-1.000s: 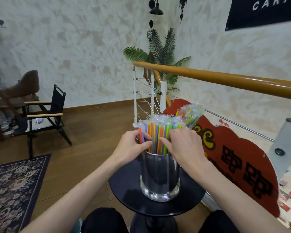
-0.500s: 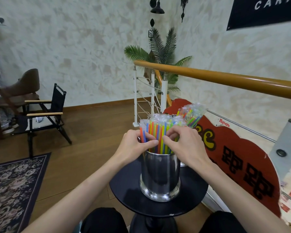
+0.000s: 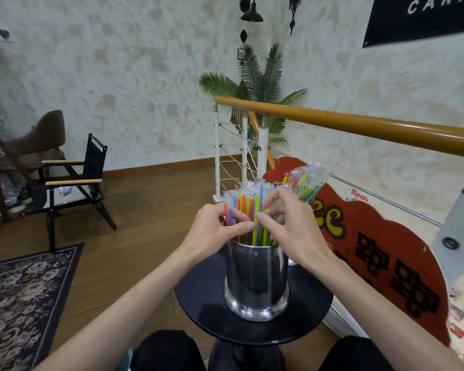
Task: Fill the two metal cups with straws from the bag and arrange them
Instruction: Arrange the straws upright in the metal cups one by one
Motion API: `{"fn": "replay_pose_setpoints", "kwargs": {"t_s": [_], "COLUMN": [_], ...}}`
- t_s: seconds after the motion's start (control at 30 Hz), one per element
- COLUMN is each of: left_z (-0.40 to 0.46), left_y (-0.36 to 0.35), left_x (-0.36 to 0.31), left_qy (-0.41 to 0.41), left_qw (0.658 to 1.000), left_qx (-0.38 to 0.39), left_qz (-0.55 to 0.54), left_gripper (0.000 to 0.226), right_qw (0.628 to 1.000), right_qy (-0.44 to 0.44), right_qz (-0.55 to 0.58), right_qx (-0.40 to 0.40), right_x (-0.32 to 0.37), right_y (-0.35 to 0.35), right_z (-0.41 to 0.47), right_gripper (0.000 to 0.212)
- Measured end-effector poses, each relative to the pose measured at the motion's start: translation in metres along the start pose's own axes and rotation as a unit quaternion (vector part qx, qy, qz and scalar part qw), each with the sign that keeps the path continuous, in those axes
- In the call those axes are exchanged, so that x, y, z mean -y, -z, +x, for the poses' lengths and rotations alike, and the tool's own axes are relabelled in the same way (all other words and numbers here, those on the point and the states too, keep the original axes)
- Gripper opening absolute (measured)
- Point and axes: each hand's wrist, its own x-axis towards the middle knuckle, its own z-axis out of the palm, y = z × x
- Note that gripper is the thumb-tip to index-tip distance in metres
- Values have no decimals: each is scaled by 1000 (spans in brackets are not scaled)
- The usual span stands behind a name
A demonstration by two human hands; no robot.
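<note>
Straws point(image 3: 248, 210) stand upright, long axes vertical, in the near metal cup point(image 3: 256, 279) on the round table point(image 3: 198, 298), pinched from either side by the left hand point(image 3: 214, 231) and right hand point(image 3: 287, 223), equally near.

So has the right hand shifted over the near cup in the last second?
Yes. The right hand has slid left across the straws, from the right edge of the near cup to above its middle, meeting the left hand.

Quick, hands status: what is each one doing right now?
Left hand: pinching straws in the near metal cup.
Right hand: fingers curled around the same straws.
</note>
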Motion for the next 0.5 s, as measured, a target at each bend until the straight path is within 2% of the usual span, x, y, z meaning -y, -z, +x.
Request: {"fn": "replay_pose_setpoints", "kwargs": {"t_s": [0.1, 0.23, 0.5], "left_z": [0, 0, -3], "left_y": [1, 1, -2], "left_x": [0, 1, -1], "left_qy": [1, -2, -5], "left_qw": [1000, 1000, 999], "left_qx": [5, 15, 43], "left_qz": [-9, -12, -20], "left_gripper": [20, 8, 12], "right_qw": [1000, 998, 996], "right_qy": [6, 3, -3], "right_qz": [29, 55, 87], "right_qx": [6, 11, 16], "right_x": [2, 1, 0], "right_y": [0, 0, -1], "right_z": [0, -1, 0], "right_gripper": [24, 18, 17]}}
